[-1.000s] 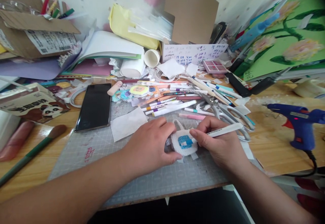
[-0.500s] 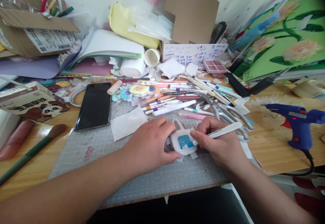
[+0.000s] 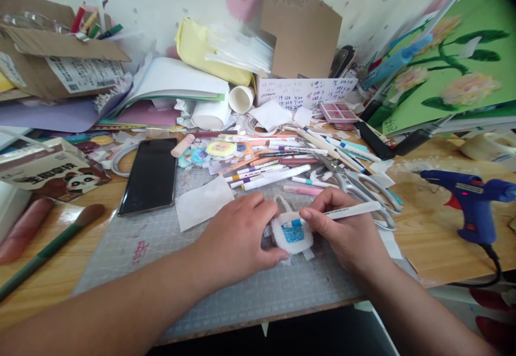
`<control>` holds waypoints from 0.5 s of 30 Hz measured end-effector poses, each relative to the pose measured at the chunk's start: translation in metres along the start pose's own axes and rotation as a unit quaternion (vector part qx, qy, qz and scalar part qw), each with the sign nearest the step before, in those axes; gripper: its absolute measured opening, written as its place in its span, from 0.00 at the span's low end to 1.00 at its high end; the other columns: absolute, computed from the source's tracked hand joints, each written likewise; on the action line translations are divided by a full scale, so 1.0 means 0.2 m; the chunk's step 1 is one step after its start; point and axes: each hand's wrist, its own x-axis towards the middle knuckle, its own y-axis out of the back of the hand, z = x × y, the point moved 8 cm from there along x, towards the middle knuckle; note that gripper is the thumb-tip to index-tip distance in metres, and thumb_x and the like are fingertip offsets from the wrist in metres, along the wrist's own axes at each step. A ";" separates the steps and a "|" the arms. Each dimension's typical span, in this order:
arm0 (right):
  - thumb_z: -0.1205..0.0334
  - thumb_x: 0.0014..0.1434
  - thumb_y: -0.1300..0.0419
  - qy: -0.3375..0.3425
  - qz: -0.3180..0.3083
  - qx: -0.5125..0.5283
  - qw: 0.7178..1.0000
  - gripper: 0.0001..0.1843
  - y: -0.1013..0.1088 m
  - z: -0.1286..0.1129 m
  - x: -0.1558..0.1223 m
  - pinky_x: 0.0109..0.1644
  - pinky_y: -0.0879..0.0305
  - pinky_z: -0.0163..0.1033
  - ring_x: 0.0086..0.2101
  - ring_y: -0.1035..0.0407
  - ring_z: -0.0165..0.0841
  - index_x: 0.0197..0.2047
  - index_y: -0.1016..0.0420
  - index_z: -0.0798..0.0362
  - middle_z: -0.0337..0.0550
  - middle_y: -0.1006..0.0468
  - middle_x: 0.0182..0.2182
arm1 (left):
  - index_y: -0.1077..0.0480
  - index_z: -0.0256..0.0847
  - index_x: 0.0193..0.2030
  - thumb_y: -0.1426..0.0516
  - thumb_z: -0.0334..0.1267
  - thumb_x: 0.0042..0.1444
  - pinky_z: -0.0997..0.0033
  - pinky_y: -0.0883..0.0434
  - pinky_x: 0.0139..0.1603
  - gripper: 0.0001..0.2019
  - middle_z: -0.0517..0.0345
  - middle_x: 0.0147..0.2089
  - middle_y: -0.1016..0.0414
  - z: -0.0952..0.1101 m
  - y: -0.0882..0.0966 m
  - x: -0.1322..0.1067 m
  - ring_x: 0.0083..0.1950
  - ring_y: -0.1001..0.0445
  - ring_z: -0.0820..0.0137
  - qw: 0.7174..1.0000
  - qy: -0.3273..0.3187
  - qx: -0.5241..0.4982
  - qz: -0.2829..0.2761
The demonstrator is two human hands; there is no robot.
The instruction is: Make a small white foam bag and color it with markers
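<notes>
A small white fuzzy piece (image 3: pixel 296 244) with a blue patch coloured on its face and a pale loop at its top lies on the grey cutting mat (image 3: pixel 226 297). My left hand (image 3: pixel 245 235) pinches its left edge between thumb and fingers. A white marker with a blue tip end (image 3: pixel 350 210) sits in my right hand (image 3: pixel 349 229), held like a pen. The marker's tip is at the upper part of the blue patch. Bits of clear tape stick out from under the white piece.
Beyond my hands lie a heap of markers (image 3: pixel 278 176) and grey-handled scissors (image 3: pixel 363 189). A black phone (image 3: pixel 149 176) and a white paper piece (image 3: pixel 203 201) are to the left. At the right stands a blue glue gun (image 3: pixel 475 200); a green-handled brush (image 3: pixel 52 248) lies far left.
The marker's tip has moved from the lower part of the blue patch to its upper left, and the marker lies flatter. My left hand keeps its hold. The view has shifted slightly.
</notes>
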 end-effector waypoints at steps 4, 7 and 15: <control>0.55 0.54 0.36 0.005 0.001 -0.003 1.000 0.17 0.00 0.00 0.00 0.23 0.45 0.33 0.20 0.41 0.27 0.21 0.36 0.51 0.34 0.34 0.17 | 0.33 0.43 0.40 0.36 0.50 0.45 0.63 0.34 0.38 0.20 0.57 0.40 0.33 0.00 0.00 0.00 0.41 0.31 0.61 1.000 -0.011 0.011 0.021; 0.55 0.53 0.35 0.003 0.007 -0.003 1.000 0.17 0.00 0.00 0.00 0.23 0.44 0.33 0.21 0.40 0.27 0.22 0.35 0.52 0.34 0.33 0.18 | 0.34 0.44 0.40 0.36 0.50 0.45 0.63 0.34 0.38 0.20 0.57 0.39 0.33 0.00 0.00 0.01 0.41 0.31 0.61 0.999 -0.015 0.013 0.030; 0.55 0.54 0.35 0.003 0.009 0.003 1.000 0.17 0.00 -0.01 0.00 0.24 0.44 0.33 0.21 0.41 0.27 0.21 0.36 0.52 0.34 0.33 0.18 | 0.33 0.42 0.40 0.36 0.48 0.46 0.62 0.34 0.39 0.18 0.56 0.40 0.33 0.00 0.01 0.01 0.42 0.32 0.61 1.000 0.002 0.003 -0.001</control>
